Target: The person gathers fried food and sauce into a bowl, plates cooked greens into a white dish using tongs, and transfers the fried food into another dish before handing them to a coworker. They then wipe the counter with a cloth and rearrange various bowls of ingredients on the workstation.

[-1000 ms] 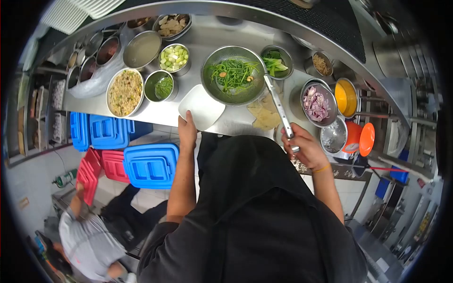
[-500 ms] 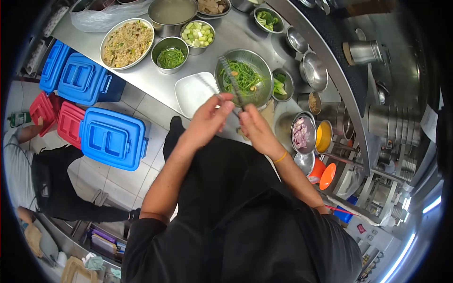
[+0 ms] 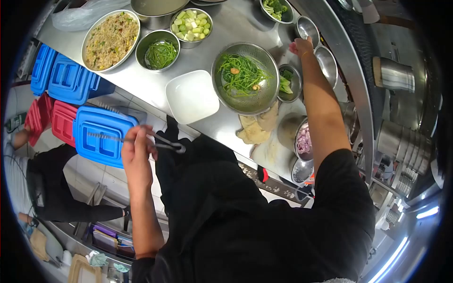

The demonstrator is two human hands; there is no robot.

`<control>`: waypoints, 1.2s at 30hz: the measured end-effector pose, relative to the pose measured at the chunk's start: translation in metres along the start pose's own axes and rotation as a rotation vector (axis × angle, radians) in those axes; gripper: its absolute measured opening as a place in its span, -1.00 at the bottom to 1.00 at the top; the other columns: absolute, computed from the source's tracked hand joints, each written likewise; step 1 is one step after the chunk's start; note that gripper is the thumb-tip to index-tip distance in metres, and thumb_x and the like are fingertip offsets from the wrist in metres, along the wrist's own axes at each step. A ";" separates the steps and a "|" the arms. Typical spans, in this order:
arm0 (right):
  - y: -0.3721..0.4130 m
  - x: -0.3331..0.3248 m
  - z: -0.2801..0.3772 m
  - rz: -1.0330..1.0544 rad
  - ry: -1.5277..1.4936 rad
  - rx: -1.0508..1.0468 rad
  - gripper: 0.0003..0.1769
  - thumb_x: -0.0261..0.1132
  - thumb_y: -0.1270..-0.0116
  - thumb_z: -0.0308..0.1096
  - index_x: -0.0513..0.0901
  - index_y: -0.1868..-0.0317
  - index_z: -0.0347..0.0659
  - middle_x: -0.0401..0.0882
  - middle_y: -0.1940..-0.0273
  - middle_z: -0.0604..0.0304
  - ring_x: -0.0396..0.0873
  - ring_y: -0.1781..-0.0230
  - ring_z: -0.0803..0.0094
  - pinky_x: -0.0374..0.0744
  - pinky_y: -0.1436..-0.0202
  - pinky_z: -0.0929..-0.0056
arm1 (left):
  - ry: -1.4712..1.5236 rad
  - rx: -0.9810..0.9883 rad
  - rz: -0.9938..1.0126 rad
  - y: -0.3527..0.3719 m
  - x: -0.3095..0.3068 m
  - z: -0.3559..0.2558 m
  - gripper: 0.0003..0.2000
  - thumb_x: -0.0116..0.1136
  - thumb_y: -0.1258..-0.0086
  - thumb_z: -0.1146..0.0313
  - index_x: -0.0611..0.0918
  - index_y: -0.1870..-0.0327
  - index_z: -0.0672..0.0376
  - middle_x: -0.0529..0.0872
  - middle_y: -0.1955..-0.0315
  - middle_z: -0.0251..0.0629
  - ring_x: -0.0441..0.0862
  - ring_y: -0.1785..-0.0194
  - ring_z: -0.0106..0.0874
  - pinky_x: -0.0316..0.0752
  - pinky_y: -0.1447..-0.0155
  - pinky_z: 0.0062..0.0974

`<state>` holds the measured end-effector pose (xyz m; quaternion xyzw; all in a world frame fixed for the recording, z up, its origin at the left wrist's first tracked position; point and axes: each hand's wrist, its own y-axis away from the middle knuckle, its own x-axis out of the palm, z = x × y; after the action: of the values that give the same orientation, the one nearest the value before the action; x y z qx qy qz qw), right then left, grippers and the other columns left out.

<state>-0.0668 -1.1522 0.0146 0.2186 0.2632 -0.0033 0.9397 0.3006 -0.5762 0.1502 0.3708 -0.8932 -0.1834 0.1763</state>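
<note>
Here, the colander (image 3: 259, 101) sits on the metal counter (image 3: 203, 56), with a heap of cut greens (image 3: 239, 73) and a few light-brown pieces inside. Well to its lower left, the person's left hand (image 3: 139, 144) is closed around the tongs (image 3: 167, 145), held in the air beyond the counter's edge. The tongs' two arms are spread apart, their toothed ends pointing away from the colander.

The right hand (image 3: 302, 45) reaches past the colander's upper right, at the near rim of a small metal bowl (image 3: 307, 29); whether the fingers grip that rim cannot be told. Another metal bowl (image 3: 326, 65) is just beside the right forearm.

Just left of the colander lies a square white dish (image 3: 192, 96). Farther left are a bowl of green stalks (image 3: 160, 51), a bowl of pale green chunks (image 3: 191, 24) and a big bowl of fried rice (image 3: 113, 42). Right beside the colander is a bowl of leafy greens (image 3: 289, 82), and above it a bowl of broccoli (image 3: 276, 10). Below the colander lies a crumpled tan item (image 3: 258, 128), with chopped red onion (image 3: 304, 139) in a bowl farther right.
</note>
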 end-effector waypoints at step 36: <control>0.417 -0.053 -0.056 -0.208 -0.212 -0.376 -0.78 0.14 -0.59 -0.51 0.58 -0.15 -0.32 0.74 0.11 0.09 0.72 0.15 0.48 0.71 0.00 0.49 | -0.282 0.064 0.365 -0.064 0.064 -0.027 -0.76 0.09 -0.65 0.17 0.65 0.12 0.14 0.57 0.38 -0.52 0.30 0.46 -0.69 0.21 0.38 -0.63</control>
<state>-0.0891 -0.7579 0.1684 0.0102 0.1802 -0.0738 0.9808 0.3082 -0.6698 0.1558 0.1793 -0.9666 -0.1702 0.0682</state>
